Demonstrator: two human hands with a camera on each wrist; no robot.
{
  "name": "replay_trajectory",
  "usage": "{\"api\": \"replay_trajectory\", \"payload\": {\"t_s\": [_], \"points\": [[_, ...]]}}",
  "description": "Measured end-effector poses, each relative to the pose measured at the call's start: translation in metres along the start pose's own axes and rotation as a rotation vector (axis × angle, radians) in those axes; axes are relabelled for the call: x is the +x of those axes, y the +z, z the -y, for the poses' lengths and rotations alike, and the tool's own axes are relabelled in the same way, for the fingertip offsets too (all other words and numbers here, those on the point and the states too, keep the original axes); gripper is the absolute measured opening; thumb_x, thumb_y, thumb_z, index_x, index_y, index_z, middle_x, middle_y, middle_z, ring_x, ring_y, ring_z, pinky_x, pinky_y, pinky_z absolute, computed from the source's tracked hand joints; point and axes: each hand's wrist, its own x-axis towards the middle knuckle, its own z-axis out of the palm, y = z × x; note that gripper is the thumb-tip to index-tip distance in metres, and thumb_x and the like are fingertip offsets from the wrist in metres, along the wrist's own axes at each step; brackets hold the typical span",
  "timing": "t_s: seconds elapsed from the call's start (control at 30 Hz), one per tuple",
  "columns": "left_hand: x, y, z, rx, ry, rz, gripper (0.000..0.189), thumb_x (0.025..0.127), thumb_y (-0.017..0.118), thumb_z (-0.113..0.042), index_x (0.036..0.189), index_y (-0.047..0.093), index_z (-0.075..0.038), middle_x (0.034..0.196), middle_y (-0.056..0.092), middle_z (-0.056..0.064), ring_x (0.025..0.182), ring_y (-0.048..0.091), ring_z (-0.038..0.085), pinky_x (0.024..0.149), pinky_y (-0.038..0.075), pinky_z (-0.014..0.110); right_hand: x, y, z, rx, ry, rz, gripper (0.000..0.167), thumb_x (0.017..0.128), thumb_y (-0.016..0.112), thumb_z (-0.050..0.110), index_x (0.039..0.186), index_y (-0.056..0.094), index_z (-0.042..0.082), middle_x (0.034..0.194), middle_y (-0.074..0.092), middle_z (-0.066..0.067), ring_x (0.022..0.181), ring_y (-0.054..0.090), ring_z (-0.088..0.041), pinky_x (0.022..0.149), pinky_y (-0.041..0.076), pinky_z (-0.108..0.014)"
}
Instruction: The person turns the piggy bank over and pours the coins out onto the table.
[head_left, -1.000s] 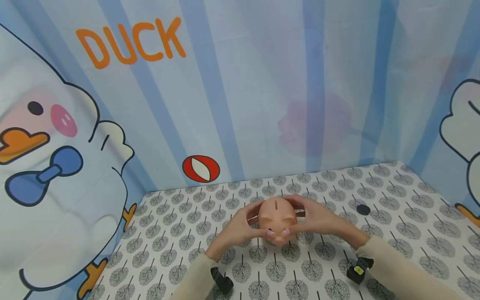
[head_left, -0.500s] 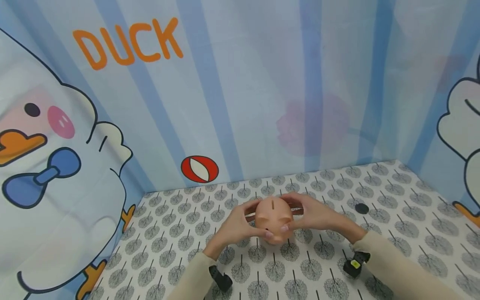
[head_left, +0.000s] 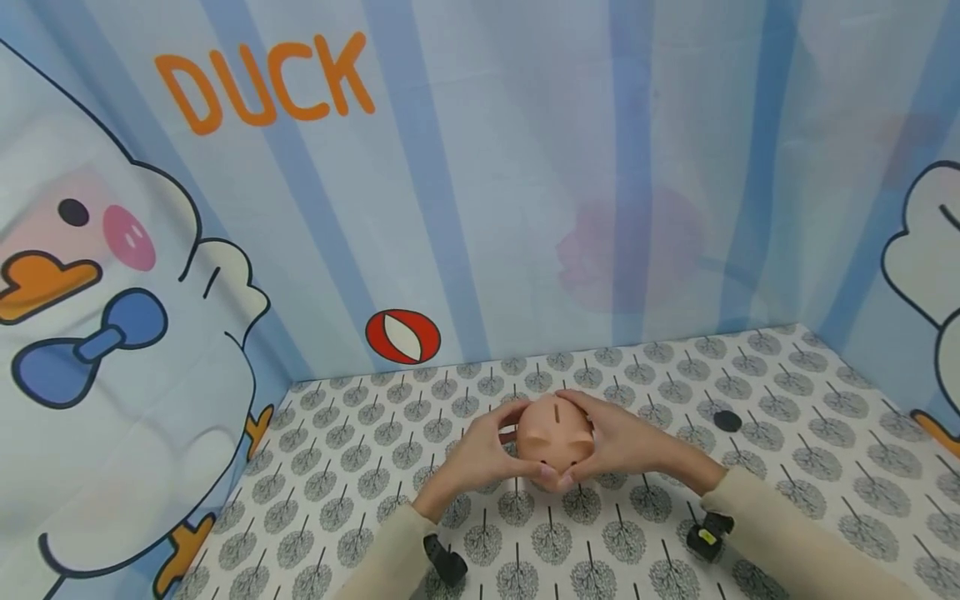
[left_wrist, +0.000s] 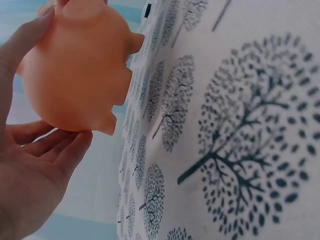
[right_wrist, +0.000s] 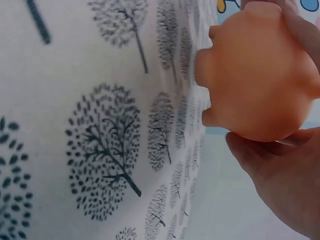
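Note:
A peach-coloured piggy bank (head_left: 555, 435) with a coin slot on its back is held between both hands, its snout facing the person. My left hand (head_left: 482, 452) grips its left side, thumb at the snout and fingers curving behind. From the other side my right hand (head_left: 628, 442) grips it likewise, and the two thumb tips meet over the snout. In the left wrist view the pig's stubby feet (left_wrist: 122, 86) point toward the cloth, close over it. The right wrist view shows the smooth flank (right_wrist: 260, 75), with fingertips pressed to the rear.
A tree-print cloth (head_left: 337, 508) covers the table. On it, to the right, lies a small dark round disc (head_left: 727, 421). A striped blue curtain (head_left: 517, 208) with duck drawings stands behind and at both sides. Each wrist carries a strapped camera (head_left: 708, 537).
The right thumb has slid from beside the pig's eye down to the snout, where it meets the left thumb. Both hands keep their grip, and the piggy bank stays in nearly the same place.

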Motion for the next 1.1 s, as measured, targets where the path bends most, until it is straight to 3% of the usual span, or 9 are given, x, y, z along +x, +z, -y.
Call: {"api": "replay_trajectory", "payload": {"t_s": [0.2, 0.3, 0.5, 0.63, 0.73, 1.1], "points": [[0.002, 0.001, 0.0, 0.015, 0.008, 0.007, 0.096, 0.079, 0.094, -0.032, 0.16, 0.043, -0.027, 0.161, 0.05, -0.002, 0.148, 0.052, 0.024, 0.125, 0.046, 0.04, 0.002, 0.002, -0.004, -0.01, -0.014, -0.042, 0.116, 0.064, 0.099, 0.045, 0.16, 0.04, 0.015, 0.14, 0.064, -0.007, 0.121, 0.065, -0.025, 0.098, 0.06, -0.043], [0.002, 0.0, 0.0, 0.016, 0.016, 0.033, 0.094, 0.082, 0.092, -0.032, 0.161, 0.042, -0.026, 0.162, 0.049, 0.0, 0.148, 0.052, 0.026, 0.126, 0.046, 0.04, 0.002, 0.001, -0.005, -0.022, -0.015, -0.045, 0.114, 0.067, 0.097, 0.046, 0.16, 0.04, 0.015, 0.141, 0.064, -0.009, 0.121, 0.065, -0.025, 0.096, 0.06, -0.04], [0.002, 0.0, -0.003, 0.057, -0.002, 0.08, 0.099, 0.081, 0.093, -0.037, 0.163, 0.038, -0.026, 0.159, 0.052, 0.002, 0.146, 0.054, 0.025, 0.122, 0.049, 0.039, 0.001, -0.003, -0.004, 0.005, -0.079, 0.028, 0.106, 0.07, 0.096, 0.041, 0.157, 0.044, 0.01, 0.137, 0.065, -0.012, 0.118, 0.066, -0.026, 0.093, 0.06, -0.037], [0.004, 0.0, -0.003, 0.068, 0.021, 0.066, 0.102, 0.078, 0.095, -0.033, 0.163, 0.039, -0.028, 0.158, 0.053, 0.003, 0.145, 0.054, 0.026, 0.124, 0.047, 0.043, 0.002, -0.001, -0.001, -0.004, -0.055, 0.003, 0.112, 0.063, 0.099, 0.042, 0.156, 0.045, 0.012, 0.135, 0.066, -0.01, 0.112, 0.066, -0.023, 0.087, 0.063, -0.032], [0.004, 0.001, -0.003, 0.06, 0.003, 0.051, 0.107, 0.076, 0.096, -0.034, 0.165, 0.036, -0.025, 0.161, 0.05, 0.004, 0.148, 0.052, 0.028, 0.124, 0.046, 0.047, 0.003, 0.003, 0.0, -0.011, -0.047, -0.028, 0.115, 0.06, 0.1, 0.042, 0.156, 0.045, 0.013, 0.133, 0.067, -0.008, 0.109, 0.066, -0.021, 0.083, 0.064, -0.03], [0.005, 0.004, -0.001, 0.047, -0.044, 0.034, 0.113, 0.074, 0.096, -0.038, 0.166, 0.032, -0.024, 0.166, 0.044, 0.004, 0.15, 0.049, 0.03, 0.124, 0.047, 0.049, 0.005, 0.009, -0.001, -0.032, -0.049, -0.051, 0.108, 0.061, 0.1, 0.039, 0.152, 0.048, 0.01, 0.127, 0.068, -0.007, 0.101, 0.067, -0.017, 0.078, 0.063, -0.027]]}}
